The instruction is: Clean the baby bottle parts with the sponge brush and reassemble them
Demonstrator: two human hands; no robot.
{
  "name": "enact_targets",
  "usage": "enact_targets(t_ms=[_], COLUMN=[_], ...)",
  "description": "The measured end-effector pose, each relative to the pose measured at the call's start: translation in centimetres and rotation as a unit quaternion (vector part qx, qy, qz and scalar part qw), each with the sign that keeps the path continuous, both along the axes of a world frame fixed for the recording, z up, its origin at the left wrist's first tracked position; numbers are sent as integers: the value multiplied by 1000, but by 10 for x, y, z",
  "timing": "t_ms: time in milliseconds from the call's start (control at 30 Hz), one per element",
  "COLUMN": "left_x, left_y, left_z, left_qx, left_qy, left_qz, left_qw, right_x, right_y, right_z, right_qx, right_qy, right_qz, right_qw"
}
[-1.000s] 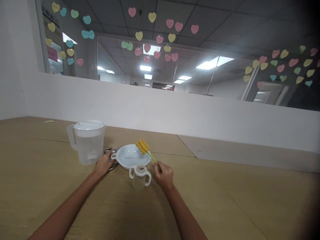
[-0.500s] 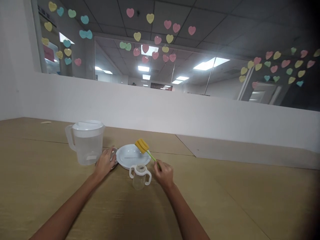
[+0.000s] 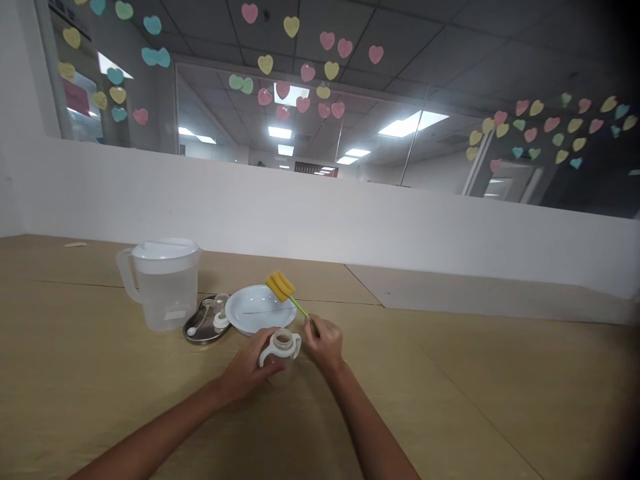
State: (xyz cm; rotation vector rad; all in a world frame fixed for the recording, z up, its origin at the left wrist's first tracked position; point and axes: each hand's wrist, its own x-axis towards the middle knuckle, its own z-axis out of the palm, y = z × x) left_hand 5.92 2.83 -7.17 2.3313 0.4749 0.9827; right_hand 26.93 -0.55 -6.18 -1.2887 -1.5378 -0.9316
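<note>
My left hand (image 3: pixel 251 367) is closed round a clear baby bottle (image 3: pixel 281 357) with a white collar and two white handles; its mouth is uncovered and faces up. In my right hand (image 3: pixel 324 340) is the thin green handle of a bottle brush (image 3: pixel 281 287), its yellow sponge head raised over the far rim of a white bowl (image 3: pixel 240 322). Left of the bowl, an oval metal tray (image 3: pixel 203 338) holds a bottle top with a clear cover (image 3: pixel 221 313) and a straw with a small weighted end (image 3: pixel 199 321).
A lidded, translucent plastic pitcher (image 3: pixel 167 290) stands at the left beside the tray, its handle pointing left. A small flat piece (image 3: pixel 75 245) lies at the far left of the brown table (image 3: pixel 450 400). A white wall (image 3: pixel 280 213) with a window rises behind.
My left hand has left the metal tray, moved right and taken hold of the baby bottle, which has turned. My right hand still holds the brush in much the same place.
</note>
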Motion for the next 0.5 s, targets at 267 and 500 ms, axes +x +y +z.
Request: enact_targets(t_ms=[267,500], left_x=[-15,-45], left_y=[15,61], left_z=[10,19], left_qx=[196,356], left_qy=[-207,-135], left_qz=[225,351], left_qw=[932,856], right_x=[-5,-17], right_y=[-15,-10], right_z=[12,12], right_qx=[89,-2], right_qy=[7,-113], right_qz=[152,192], right_qw=[984,975])
